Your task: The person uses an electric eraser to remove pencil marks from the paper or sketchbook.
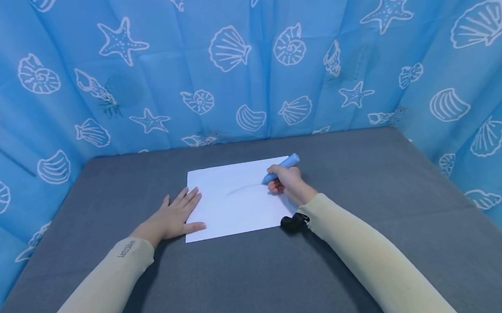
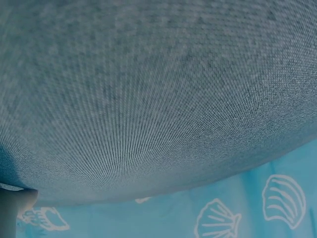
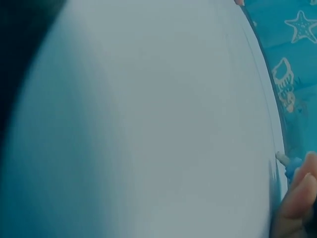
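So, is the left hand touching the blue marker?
Apart. The head view shows white paper between the left hand and the blue marker, which the right hand holds.

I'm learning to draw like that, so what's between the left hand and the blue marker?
In the head view, white paper lies between the left hand and the blue marker, with a faint line on it.

White paper (image 3: 188, 109) fills most of the view, lying on the counter (image 3: 271, 74), which shows as a thin dark strip by its far edge. Near that edge, the right-hand fingers (image 3: 298, 198) hold a blue pen (image 3: 293, 166), its pale tip by the paper, contact unclear. Beyond hangs a blue curtain (image 3: 304, 64) printed with at least 1 white starfish (image 3: 301, 27).
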Motion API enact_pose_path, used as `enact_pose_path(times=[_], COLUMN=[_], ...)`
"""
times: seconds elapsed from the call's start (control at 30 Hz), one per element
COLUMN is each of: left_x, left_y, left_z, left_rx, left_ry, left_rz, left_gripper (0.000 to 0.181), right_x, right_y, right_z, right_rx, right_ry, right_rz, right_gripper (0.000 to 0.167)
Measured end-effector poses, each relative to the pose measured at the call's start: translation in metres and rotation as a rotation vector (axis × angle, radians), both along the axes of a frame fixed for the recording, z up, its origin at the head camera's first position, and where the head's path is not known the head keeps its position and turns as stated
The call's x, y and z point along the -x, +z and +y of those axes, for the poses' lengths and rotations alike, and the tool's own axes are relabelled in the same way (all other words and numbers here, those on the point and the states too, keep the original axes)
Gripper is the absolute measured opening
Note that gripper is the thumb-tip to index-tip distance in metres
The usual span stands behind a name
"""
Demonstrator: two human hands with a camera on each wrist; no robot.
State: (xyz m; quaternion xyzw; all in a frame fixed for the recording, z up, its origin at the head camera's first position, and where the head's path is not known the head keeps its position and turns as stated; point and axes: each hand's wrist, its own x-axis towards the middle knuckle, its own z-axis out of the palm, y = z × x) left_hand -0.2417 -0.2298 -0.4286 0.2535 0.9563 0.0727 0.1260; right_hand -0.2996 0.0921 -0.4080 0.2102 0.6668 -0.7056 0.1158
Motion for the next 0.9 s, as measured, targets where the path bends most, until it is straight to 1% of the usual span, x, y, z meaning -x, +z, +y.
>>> enact_pose_path(times=[0.2, 0.5, 0.67, 0.8, 0.9], left_x=[0.001, 0.001, 0.001, 0.000, -0.001], left_y=[0.001, 0.000, 0.000, 0.000, 0.000], left_z=[-0.001, -0.002, -0.001, -0.001, 0.000], left_rx=[0.017, 0.012, 0.018, 0.015, -0.005], left_ry=[0.006, 0.001, 0.010, 0.008, 0.003], left_rz=[0.005, 0.005, 0.004, 0.000, -0.001], left_gripper=[0.097, 0.097, 0.098, 0.097, 0.097], right_x=[0.001, 0.004, 0.004, 0.004, 0.005], right_y=[0.002, 0.002, 0.001, 0.002, 0.002], right_z=[0.000, 0.000, 0.002, 0.008, 0.013], right_rx=[-0.010, -0.013, 0.004, 0.066, 0.106], right_ry=[0.012, 0.022, 0.026, 0.078, 0.142], right_rz=[-0.003, -0.001, -0.003, -0.016, -0.033], right_gripper=[0.019, 0.019, 0.023, 0.033, 0.033])
